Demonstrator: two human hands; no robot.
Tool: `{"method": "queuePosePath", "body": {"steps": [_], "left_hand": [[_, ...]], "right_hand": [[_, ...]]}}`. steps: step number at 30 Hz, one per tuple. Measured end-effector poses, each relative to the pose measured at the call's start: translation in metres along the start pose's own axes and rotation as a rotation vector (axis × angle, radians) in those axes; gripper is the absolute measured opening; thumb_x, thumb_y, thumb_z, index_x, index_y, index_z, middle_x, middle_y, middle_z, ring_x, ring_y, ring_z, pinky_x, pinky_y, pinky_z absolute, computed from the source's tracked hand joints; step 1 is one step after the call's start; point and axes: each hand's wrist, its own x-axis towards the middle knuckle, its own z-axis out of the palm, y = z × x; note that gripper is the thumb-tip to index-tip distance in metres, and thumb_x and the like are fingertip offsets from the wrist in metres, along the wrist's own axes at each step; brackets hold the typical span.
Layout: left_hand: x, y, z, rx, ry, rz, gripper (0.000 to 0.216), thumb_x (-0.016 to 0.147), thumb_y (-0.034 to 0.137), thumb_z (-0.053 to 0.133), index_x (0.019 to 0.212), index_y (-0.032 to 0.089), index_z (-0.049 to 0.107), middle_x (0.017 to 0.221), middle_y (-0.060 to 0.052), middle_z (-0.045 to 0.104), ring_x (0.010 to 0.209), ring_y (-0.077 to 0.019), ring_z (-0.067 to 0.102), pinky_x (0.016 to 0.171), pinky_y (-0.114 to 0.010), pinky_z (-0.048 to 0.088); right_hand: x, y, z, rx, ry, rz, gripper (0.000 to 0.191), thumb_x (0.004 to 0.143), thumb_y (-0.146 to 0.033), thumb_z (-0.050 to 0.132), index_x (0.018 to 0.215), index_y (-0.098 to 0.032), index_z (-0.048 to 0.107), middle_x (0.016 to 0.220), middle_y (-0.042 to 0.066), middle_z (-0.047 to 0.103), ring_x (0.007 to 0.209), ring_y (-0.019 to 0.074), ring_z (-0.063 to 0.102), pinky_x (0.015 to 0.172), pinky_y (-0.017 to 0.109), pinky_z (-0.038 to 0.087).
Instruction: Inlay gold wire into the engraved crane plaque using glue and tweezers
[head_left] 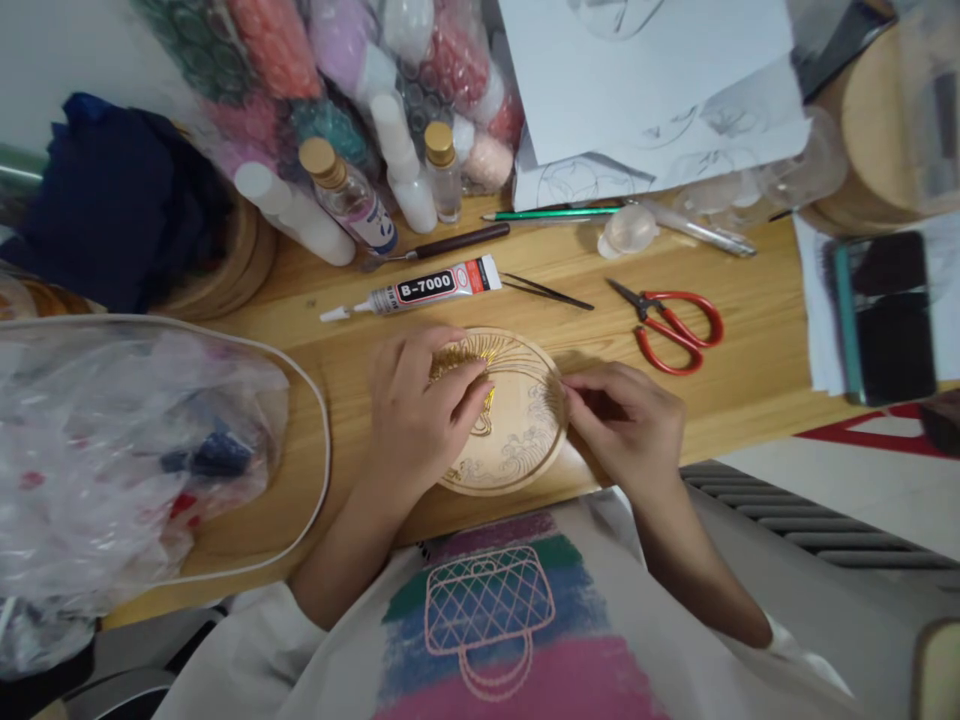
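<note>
A round wooden disc (517,410) with wave lines drawn on it lies on the table in front of me. Gold wire (489,396) runs along some of the lines and catches the light. My left hand (420,400) lies over the disc's left side, thumb and forefinger bent closely together at the gold wire; its palm hides part of the disc. At the right rim, my right hand (622,415) has thumb and forefinger pinched on the edge of the disc. Whether a wire end is also in that pinch cannot be made out.
Beyond the disc lie a B-7000 glue tube (427,287), black tweezers (549,291), a dark-handled tool (457,242) and red-handled scissors (666,325). Small bottles (349,195) and bagged yarn rolls (337,50) stand behind. Plastic bags (112,430) and a white cable (319,400) are at left.
</note>
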Motion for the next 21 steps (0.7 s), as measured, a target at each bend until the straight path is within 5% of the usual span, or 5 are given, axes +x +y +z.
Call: {"method": "queuePosePath", "body": {"steps": [12, 21], "left_hand": [[-0.001, 0.0, -0.002, 0.079, -0.031, 0.023, 0.007, 0.088, 0.026, 0.066, 0.094, 0.024, 0.068, 0.115, -0.006, 0.067, 0.103, -0.0264, 0.06, 0.09, -0.047, 0.046], [-0.008, 0.017, -0.02, 0.174, -0.269, -0.012, 0.04, 0.09, 0.029, 0.062, 0.127, 0.016, 0.056, 0.136, -0.018, 0.058, 0.125, -0.0347, 0.054, 0.102, -0.052, 0.041]], "right_hand": [[0.005, -0.002, -0.002, -0.04, -0.013, -0.037, 0.006, 0.085, -0.021, 0.066, 0.081, -0.021, 0.071, 0.073, 0.001, 0.072, 0.064, 0.0152, 0.063, 0.061, 0.031, 0.049], [0.007, 0.0, -0.004, -0.05, -0.027, -0.035, 0.007, 0.085, -0.023, 0.066, 0.081, -0.022, 0.071, 0.071, 0.001, 0.071, 0.063, 0.0159, 0.063, 0.06, 0.031, 0.048]]}}
